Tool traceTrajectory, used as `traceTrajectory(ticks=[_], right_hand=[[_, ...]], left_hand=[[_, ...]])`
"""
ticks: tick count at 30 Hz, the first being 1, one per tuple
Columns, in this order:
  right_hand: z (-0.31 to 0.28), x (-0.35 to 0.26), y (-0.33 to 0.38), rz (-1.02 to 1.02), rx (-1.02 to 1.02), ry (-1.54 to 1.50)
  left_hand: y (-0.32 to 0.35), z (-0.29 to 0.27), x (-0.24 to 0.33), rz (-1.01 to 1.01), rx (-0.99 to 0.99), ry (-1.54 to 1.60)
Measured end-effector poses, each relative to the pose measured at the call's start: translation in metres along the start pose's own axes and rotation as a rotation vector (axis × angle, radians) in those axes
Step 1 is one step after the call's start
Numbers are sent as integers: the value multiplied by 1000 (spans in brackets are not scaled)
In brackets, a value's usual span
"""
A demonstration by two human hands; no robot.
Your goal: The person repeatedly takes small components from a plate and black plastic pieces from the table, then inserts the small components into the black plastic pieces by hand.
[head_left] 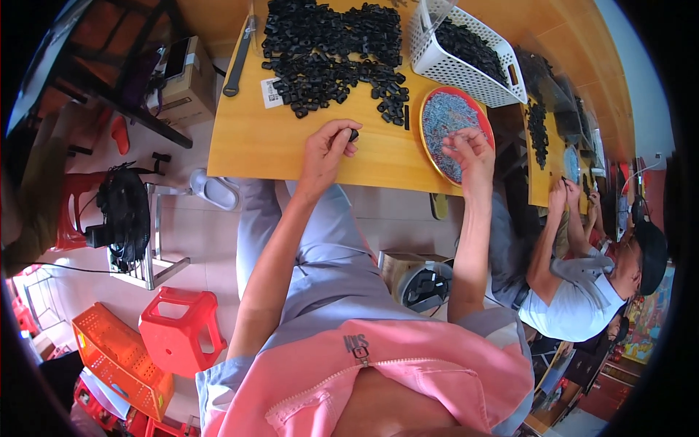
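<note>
My left hand (pixel 325 154) is above the front part of the wooden table (pixel 255 146), its fingers curled round a small black plastic part (pixel 354 135). Over the round red tray with a yellow rim (pixel 421 131) is my right hand (pixel 472 156), its fingertips drawn together. Whatever they pinch is too small to make out. Many tiny blue-grey pieces (pixel 443 109) fill the tray. Beyond my left hand lies a wide spread of black plastic parts (pixel 328 73), with a short black strip (pixel 406 117) near its right end.
A white perforated basket (pixel 422 51) of black parts stands behind the tray. A long dark tool (pixel 237 69) and a white label (pixel 271 93) lie at the table's left. Red stools (pixel 178 328) and an orange crate (pixel 109 349) stand left. Another person (pixel 575 298) works at the right.
</note>
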State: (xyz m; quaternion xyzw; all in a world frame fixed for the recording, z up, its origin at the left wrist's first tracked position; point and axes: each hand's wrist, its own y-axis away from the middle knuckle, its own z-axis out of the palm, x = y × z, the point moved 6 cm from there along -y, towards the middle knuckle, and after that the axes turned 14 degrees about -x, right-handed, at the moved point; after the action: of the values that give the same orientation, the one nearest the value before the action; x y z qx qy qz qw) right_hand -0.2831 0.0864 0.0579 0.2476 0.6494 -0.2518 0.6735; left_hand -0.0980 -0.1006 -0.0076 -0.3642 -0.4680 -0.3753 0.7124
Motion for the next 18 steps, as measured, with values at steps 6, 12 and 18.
traceTrajectory(ticks=[6, 12, 18], right_hand=[[98, 29, -13, -14, -152, 48], [117, 59, -27, -148, -69, 254], [109, 58, -22, -116, 3, 134]], left_hand=[[-1, -6, -1, 14, 18, 36], [-3, -8, 2, 3, -4, 45], [-8, 0, -3, -120, -58, 82]])
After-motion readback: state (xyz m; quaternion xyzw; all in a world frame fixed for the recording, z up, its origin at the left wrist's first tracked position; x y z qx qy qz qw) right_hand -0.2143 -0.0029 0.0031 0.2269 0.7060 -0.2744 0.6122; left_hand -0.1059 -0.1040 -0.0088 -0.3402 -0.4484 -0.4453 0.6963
